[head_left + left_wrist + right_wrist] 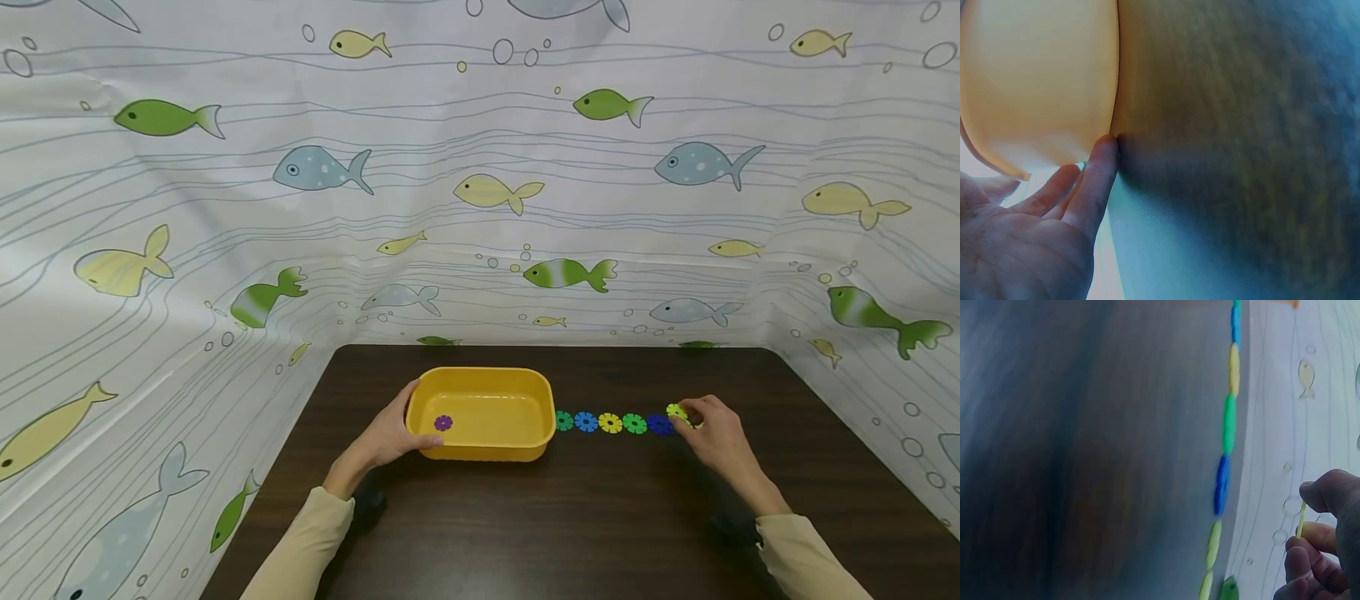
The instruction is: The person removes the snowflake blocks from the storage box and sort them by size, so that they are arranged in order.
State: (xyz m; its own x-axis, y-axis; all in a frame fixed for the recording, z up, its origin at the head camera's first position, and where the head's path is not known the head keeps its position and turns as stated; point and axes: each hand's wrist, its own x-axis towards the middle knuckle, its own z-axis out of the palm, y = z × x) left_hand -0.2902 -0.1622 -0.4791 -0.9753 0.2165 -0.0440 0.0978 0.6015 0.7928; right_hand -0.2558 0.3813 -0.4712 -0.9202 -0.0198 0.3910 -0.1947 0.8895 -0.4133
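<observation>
A yellow plastic tub (pixel 480 454) stands on the dark table, with one purple flower-shaped disc (pixel 443 423) inside. My left hand (pixel 386 429) holds its left end, thumb over the front wall and fingers along the side. Between thumb and fingertips, my right hand (pixel 720 437) pinches a yellow-green notched disc (pixel 1301 519), raised above the table. Flat discs run in a line rightward from the tub: green (pixel 564 421), light blue (pixel 586 422), yellow (pixel 611 423), another green (pixel 635 424), dark blue (pixel 660 425). Past these, the right wrist view shows yellow-green discs (pixel 1213 544) ending the line.
The dark wooden table (pixel 570 517) has its far edge just behind the tub. White fabric printed with fish (pixel 487 192) hangs behind the table and along both sides. The left wrist view shows the tub's wall (pixel 1041 75) close up.
</observation>
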